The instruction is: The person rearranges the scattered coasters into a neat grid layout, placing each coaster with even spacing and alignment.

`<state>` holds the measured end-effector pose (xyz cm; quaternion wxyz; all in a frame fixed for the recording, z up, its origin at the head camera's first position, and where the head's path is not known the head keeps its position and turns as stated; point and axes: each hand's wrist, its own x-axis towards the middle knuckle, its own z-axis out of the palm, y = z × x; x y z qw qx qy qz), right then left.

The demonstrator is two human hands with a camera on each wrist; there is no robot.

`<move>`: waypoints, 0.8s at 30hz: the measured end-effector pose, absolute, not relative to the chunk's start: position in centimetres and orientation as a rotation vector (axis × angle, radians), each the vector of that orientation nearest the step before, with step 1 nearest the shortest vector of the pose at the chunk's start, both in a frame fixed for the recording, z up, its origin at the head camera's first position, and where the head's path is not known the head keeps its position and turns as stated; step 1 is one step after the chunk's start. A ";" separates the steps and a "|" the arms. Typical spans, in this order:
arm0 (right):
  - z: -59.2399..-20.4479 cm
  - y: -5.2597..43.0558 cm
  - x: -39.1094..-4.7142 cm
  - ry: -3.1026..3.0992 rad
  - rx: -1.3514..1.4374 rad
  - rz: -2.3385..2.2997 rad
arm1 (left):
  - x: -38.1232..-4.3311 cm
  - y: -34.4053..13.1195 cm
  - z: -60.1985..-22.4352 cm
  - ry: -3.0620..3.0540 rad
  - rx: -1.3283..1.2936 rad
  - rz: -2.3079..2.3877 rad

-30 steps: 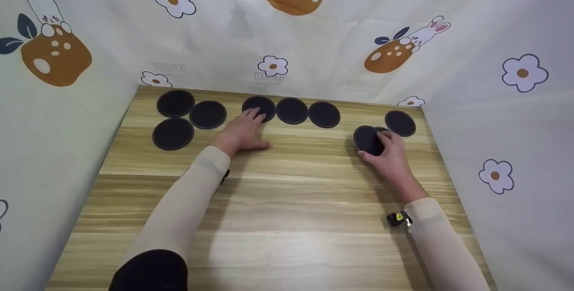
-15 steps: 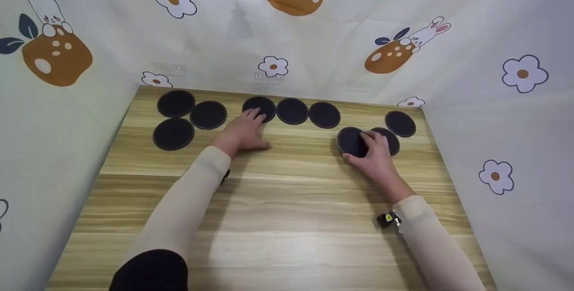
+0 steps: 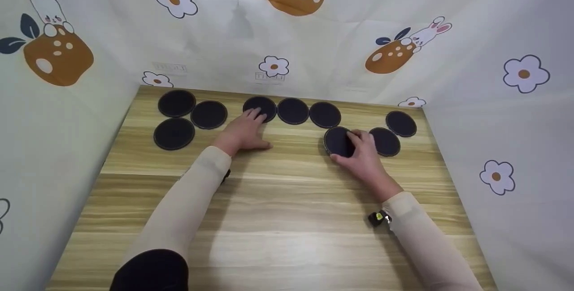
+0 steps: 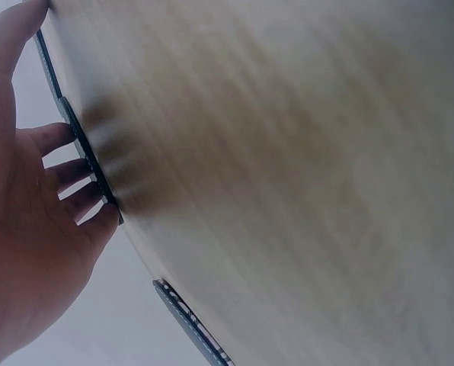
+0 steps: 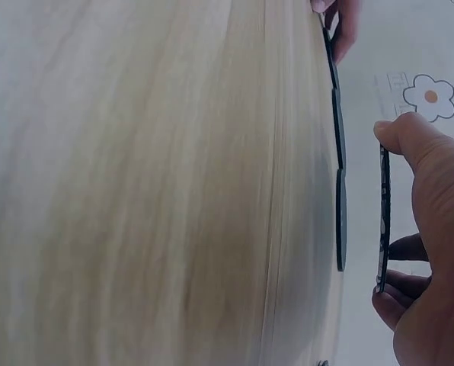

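My right hand [image 3: 367, 158] grips a round black coaster [image 3: 337, 141] by its edges, thumb on one side and fingers on the other. In the right wrist view this coaster [image 5: 385, 213] is held up off the table, seen edge-on. My left hand [image 3: 240, 133] rests its fingertips on the left coaster [image 3: 259, 102] of a row of three, thumb spread out to the side. The middle coaster [image 3: 293, 111] and the right coaster [image 3: 325, 115] of that row lie flat, touching edge to edge. In the left wrist view, relaxed fingers touch the coaster's [image 4: 90, 156] top.
Three coasters [image 3: 174, 134] lie grouped at the table's back left. Two more coasters [image 3: 401, 123] lie at the back right, close together. Patterned cloth walls [image 3: 215, 49] enclose the wood-grain table [image 3: 287, 219] at the back and both sides.
My right hand has carried its coaster leftward, away from the two at the right, to just in front of the row's right end. My left hand has stayed in place.
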<state>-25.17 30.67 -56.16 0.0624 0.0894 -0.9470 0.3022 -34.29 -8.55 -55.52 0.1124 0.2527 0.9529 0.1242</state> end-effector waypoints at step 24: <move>-55.8 27.9 -25.5 -2.909 0.354 0.824 | -34.2 -8.6 -55.7 2.788 0.723 0.369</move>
